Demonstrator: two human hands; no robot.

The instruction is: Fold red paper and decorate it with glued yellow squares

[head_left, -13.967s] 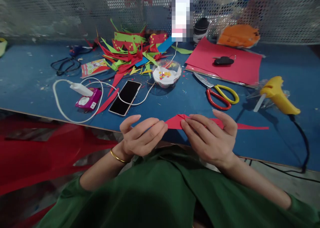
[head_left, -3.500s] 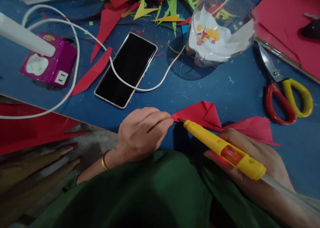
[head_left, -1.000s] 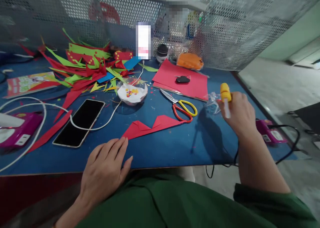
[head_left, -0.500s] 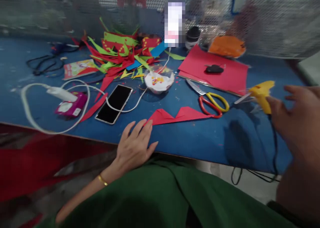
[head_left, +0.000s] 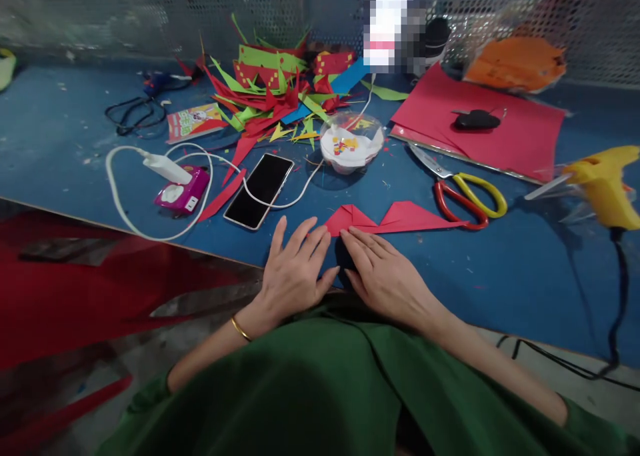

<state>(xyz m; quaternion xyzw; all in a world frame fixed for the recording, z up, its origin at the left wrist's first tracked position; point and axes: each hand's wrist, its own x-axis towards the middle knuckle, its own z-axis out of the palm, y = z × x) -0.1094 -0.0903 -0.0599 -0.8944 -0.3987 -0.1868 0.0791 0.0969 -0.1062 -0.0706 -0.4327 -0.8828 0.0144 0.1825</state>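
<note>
A folded strip of red paper (head_left: 407, 217) with pointed peaks lies near the table's front edge. My left hand (head_left: 295, 266) rests flat with fingers spread, its fingertips at the strip's left end. Beside it, my right hand (head_left: 383, 276) lies palm down with fingers stretched out, the tips touching the strip's lower edge. Neither hand grips anything. The scissors (head_left: 463, 193), with red and yellow handles, lie at the strip's right end. Farther right stands a yellow glue gun (head_left: 603, 183), with no hand on it.
A black phone (head_left: 259, 191) and a purple plug adapter (head_left: 183, 191) with a white cable lie left. Colored paper scraps (head_left: 270, 89), a clear bowl (head_left: 353, 143) and red sheets (head_left: 520, 136) with a black key fob (head_left: 477, 120) sit behind. The blue table (head_left: 450, 289) ends close to my body.
My right hand has left the glue gun area and come down beside my left hand at the red paper. My left hand stays by the strip's left end. The view has shifted.
</note>
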